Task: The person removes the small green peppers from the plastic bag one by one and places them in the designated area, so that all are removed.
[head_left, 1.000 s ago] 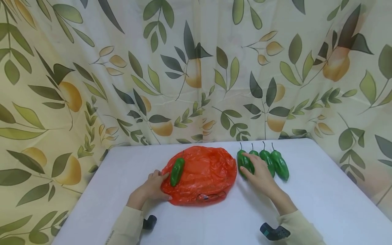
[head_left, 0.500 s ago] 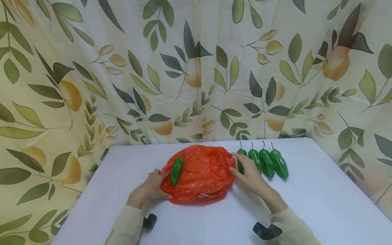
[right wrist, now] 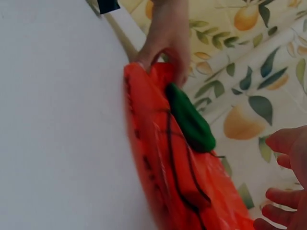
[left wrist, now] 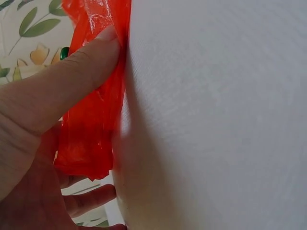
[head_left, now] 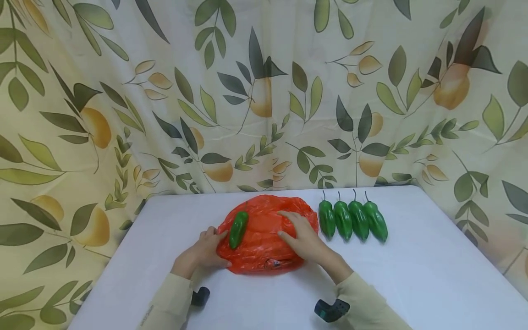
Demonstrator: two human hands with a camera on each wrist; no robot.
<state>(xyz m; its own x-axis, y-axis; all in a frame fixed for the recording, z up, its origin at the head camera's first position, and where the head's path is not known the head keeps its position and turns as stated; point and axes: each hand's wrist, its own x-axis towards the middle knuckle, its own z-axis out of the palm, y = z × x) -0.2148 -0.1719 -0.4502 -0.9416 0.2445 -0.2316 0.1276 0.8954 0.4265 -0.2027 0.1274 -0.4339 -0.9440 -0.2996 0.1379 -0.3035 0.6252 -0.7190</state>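
A crumpled red plastic bag (head_left: 264,231) lies flat on the white table, with one green pepper (head_left: 238,230) on its left part. My left hand (head_left: 207,249) grips the bag's left edge; in the left wrist view the thumb (left wrist: 91,57) presses on the red plastic, with fingers behind it. My right hand (head_left: 304,240) hovers over the bag's right half, fingers spread and holding nothing. In the right wrist view its fingers (right wrist: 283,196) stand apart from the pepper. Several green peppers (head_left: 343,221) with thin stems lie in a row right of the bag.
The white table (head_left: 264,302) runs back to a hanging curtain (head_left: 264,91) printed with leaves and fruit. Dark wrist devices (head_left: 332,310) sit by both sleeves. The pepper row lies close to the bag's right edge.
My right hand has moved left, from the nearest peppers of the row to above the bag. The left hand and the pepper on the bag have stayed in place.
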